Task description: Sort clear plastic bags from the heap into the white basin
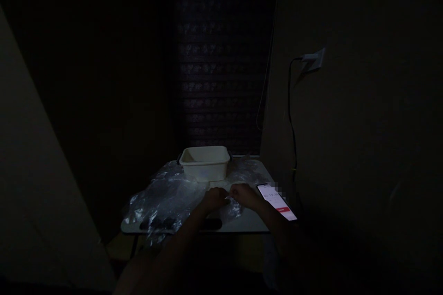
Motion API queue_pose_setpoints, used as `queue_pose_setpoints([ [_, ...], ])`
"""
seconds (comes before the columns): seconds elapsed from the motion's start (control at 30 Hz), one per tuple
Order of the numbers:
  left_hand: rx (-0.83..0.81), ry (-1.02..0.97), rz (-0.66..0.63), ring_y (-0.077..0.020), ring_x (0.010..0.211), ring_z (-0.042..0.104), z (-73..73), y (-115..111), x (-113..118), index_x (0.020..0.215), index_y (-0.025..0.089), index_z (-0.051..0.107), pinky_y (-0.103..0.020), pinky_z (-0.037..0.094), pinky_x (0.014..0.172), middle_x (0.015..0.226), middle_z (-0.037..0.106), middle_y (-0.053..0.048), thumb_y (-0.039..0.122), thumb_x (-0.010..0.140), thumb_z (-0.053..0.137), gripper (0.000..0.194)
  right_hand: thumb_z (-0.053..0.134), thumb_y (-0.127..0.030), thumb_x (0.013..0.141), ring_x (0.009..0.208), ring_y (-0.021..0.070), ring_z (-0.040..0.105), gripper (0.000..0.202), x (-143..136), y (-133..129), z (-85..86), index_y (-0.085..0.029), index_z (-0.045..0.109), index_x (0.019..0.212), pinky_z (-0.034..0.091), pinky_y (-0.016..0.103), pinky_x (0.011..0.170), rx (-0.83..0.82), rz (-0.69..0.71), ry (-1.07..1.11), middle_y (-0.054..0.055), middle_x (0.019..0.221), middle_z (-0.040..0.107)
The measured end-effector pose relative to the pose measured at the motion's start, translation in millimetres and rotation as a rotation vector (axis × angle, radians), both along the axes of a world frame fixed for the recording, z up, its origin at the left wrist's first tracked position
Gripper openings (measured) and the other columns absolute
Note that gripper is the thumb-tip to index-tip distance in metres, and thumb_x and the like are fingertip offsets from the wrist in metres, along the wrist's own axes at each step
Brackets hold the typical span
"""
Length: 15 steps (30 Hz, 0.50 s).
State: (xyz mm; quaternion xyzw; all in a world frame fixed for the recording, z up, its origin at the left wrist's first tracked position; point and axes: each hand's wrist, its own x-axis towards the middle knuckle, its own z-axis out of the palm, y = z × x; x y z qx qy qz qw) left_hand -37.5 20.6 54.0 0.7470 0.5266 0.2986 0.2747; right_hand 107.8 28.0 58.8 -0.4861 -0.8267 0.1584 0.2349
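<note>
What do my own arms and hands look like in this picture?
Your left hand and right hand show no gloves. The left forearm and right forearm look bare, with no sleeve visible along the lit part. No watch, bracelet or marking stands out, but it's too dark to rule out small ones, such as rings.

We see a tub (206, 173) near the back of the worktop (247, 225), with a blind (214, 69) behind it. A big plastic sheet (162, 198) lies on the left. In front of the tub, our left hand (215, 197) and right hand (242, 193) are side by side, with a bit of plastic (233, 209) between and under them. A phone (276, 202) lies to their right, at the edge. On the right wall (349, 124), a cord (291, 120) hangs from a socket (320, 60).
</note>
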Motion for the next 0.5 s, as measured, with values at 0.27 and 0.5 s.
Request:
queue_pose_setpoints([
  [0.27,-0.079,-0.364,0.050,-0.0072,0.044,0.040,1.8,7.8,-3.1,0.045,0.013,0.047,-0.019,0.031,0.044,0.040,0.041,0.005,0.027,0.051,0.049,0.016,0.055,-0.027,0.055,0.069,0.0118,0.051,0.030,-10.1,-3.4,6.7,-0.016,0.051,0.082,0.038,0.021,0.057,-0.328,-0.014,0.714,0.002,0.076,0.056],
  [0.5,-0.150,-0.637,0.141,-0.0048,0.039,0.038,6.8,7.3,-0.8,0.052,0.013,0.045,-0.018,0.031,0.041,0.043,0.042,0.005,0.027,0.052,0.049,0.015,0.057,-0.027,0.050,0.047,0.0074,0.047,0.017,-5.6,-8.5,9.0,-0.014,0.052,0.059,0.035,0.020,0.045,-0.593,-0.025,0.828,-0.003,0.051,0.051],
])
